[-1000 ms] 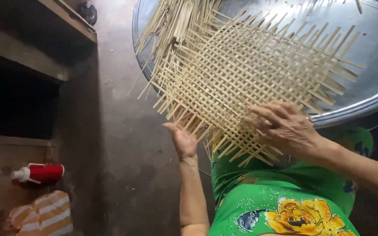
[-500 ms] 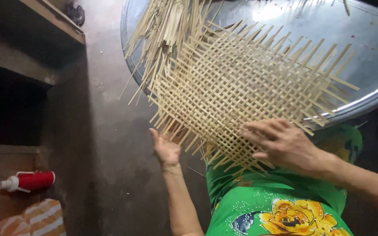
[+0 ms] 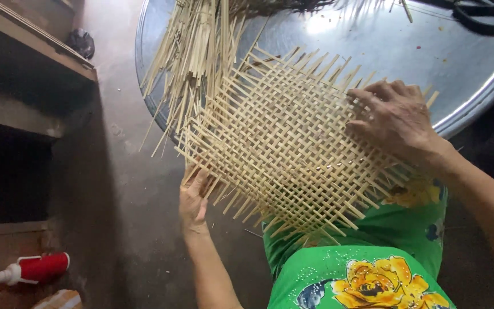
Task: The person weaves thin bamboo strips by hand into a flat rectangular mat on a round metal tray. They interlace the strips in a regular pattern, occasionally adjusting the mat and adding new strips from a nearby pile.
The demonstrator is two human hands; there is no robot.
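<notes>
- Pressing flat on the right part of the woven mat (image 3: 293,143), the right hand (image 3: 393,117) has its fingers spread and bent; it clamps nothing.
- Left hand (image 3: 192,194) sits at the mat's lower left corner, fingers up against the loose strip ends; whether it grips a strip or only touches them is hard to tell, since the fingertips go under the weave.
- The mat fills the frame's centre, tilted like a diamond, its far edge over the metal tray (image 3: 464,63) and its near corner over the green lap (image 3: 367,269).
- Loose strips (image 3: 192,51) lie in a bundle at upper centre, overlapping the mat's upper left edge and hanging over the tray rim; their far ends are cut off by the top of the frame.
- A dark object at upper right on the tray is cut off and unclear.
- Red bottle (image 3: 32,268) lies at lower left on the floor, beside a dim shelf (image 3: 35,51) whose inside is too dark to read.
</notes>
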